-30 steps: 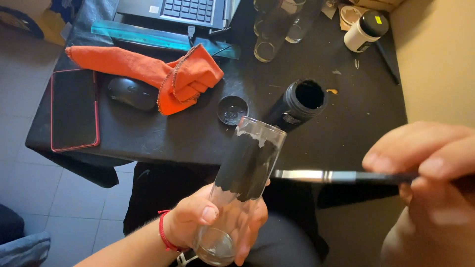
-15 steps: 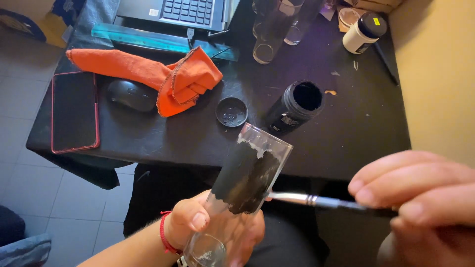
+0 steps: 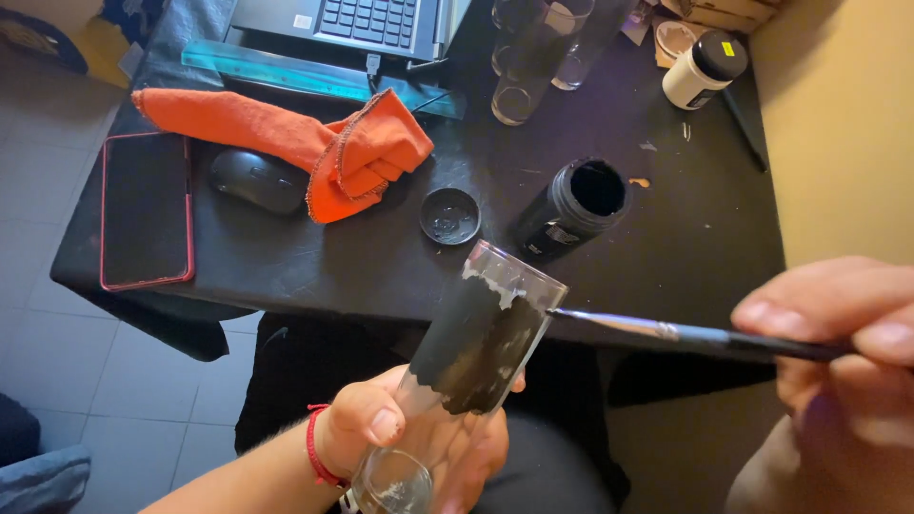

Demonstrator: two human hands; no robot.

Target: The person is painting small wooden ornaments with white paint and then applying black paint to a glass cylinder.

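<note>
Left hand: the left hand (image 3: 400, 447) is wrapped around the lower, clear part of a tall glass (image 3: 466, 371), thumb on the near side, fingers behind; a red string bracelet (image 3: 317, 445) sits at the wrist.
Right hand: the right hand (image 3: 838, 371) pinches the dark handle of a thin paintbrush (image 3: 685, 333) between thumb and fingertips, at the right edge of the view.
Glass: held tilted over the person's lap, in front of the worktop edge, rim pointing up and away; its upper half carries a patchy coat of black paint, the base is bare.
Brush tip: it meets the glass just under the rim, on the right side.
Handling: the glass looks stiff, smooth and breakable, likely light; the bare lower part seems the safe place to grip, since the painted band is probably wet and would smear.
Paint: an open black jar (image 3: 576, 209) stands on the black worktop (image 3: 286, 257), its round lid (image 3: 450, 216) just beside it.
Further out: an orange cloth (image 3: 305, 143), a dark mouse (image 3: 255, 179), a red-edged phone (image 3: 145, 209), more clear glasses (image 3: 519, 57), a white jar with black cap (image 3: 703, 71), a laptop (image 3: 343, 24).
</note>
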